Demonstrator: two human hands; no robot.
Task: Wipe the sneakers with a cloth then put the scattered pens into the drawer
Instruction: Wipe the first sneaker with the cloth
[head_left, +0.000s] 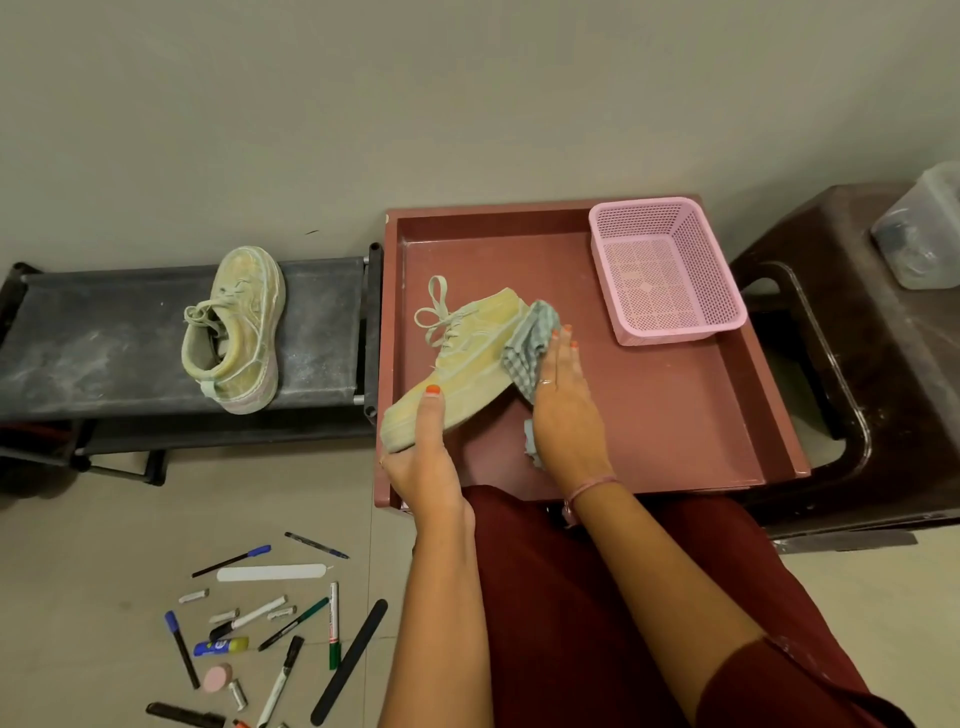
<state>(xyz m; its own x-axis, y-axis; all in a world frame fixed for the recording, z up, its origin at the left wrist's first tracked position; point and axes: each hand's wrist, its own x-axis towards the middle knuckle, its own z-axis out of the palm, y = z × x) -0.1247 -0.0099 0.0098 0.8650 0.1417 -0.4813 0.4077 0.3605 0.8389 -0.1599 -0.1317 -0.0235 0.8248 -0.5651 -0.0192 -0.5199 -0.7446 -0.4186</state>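
Note:
My left hand (423, 457) grips the heel of a pale green sneaker (467, 358), tilted on its side over the red drawer (675, 415). Against the sneaker's toe and sole lies a checked grey cloth (530, 345), and my right hand (563, 410) presses it there with straight fingers. A second dusty sneaker (239, 327) lies on the dark shoe rack (104, 338) to the left. Several pens and markers (270, 629) lie scattered on the floor at lower left.
A pink mesh basket (670, 270) sits in the drawer's far right corner. A dark brown plastic stool (872, 364) stands to the right with a clear container (924, 234) on it. Nail files, a glue stick and small bits lie among the pens. My red-trousered legs fill the lower right.

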